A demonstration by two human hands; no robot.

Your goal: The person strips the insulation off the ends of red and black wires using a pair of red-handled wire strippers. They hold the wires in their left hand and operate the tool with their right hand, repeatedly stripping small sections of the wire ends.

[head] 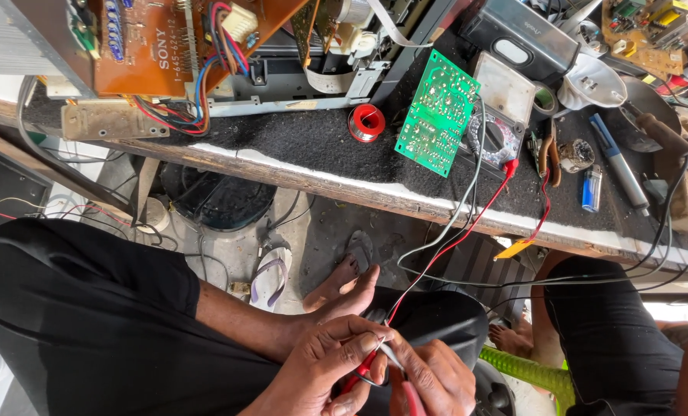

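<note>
Both hands low in the frame, over the lap. Left hand [321,370] w/ fingers [359,345] pinched narrow on a red probe [357,375], thumb and forefinger meeting at its upper end, the red body running down under the palm. Right hand [432,377] just beside it, touching, fingers curled in tight around a thin metal tip [390,354] that sticks up between the two hands; whether the right grips that tip or a second red piece [413,399] at the frame edge, can't tell. Red lead [451,239] runs from the pinch up to the multimeter [504,115] on the bench [313,146].

Counts: 1 green circuit board [437,112] leaning on the meter; 1 brown circuit board [151,46] top left; 1 red solder spool [367,122]; 1 blue lighter [592,187]; 1 blue-handled tool [617,163]; 1 pliers [548,158]. 2 red wires drop off the bench edge, plus 1 grey cable [467,200].

Under the bench: 2 bare feet [344,281] near 1 sandal [271,271]. Another person's leg [613,339] in black at right.
</note>
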